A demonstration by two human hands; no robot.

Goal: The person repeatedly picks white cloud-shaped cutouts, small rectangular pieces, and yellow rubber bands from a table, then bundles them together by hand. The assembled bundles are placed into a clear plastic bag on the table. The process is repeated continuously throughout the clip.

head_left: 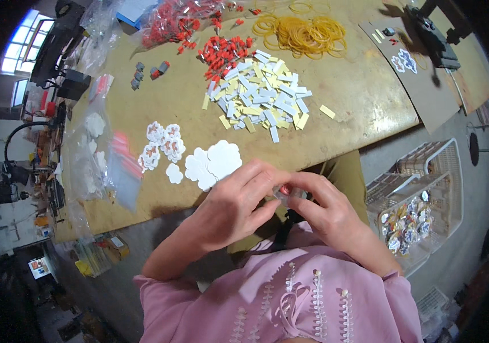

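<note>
Close to my body, just off the table's near edge, both hands meet around a small clear plastic piece with something red in it. My left hand pinches it from the left with bent fingers. From the right, my right hand has thumb and forefinger closed on it. Fingers hide most of its shape. Beside my left hand lie large white scalloped cards. Small printed scalloped cards are piled farther left. Beyond the hands sits a heap of white and yellow strips, touching small red parts.
Yellow rubber bands lie at the back of the table. Plastic bags line its left side, and grey-red pieces lie nearby. A black tool stands at the far right. White baskets with packed items sit below right.
</note>
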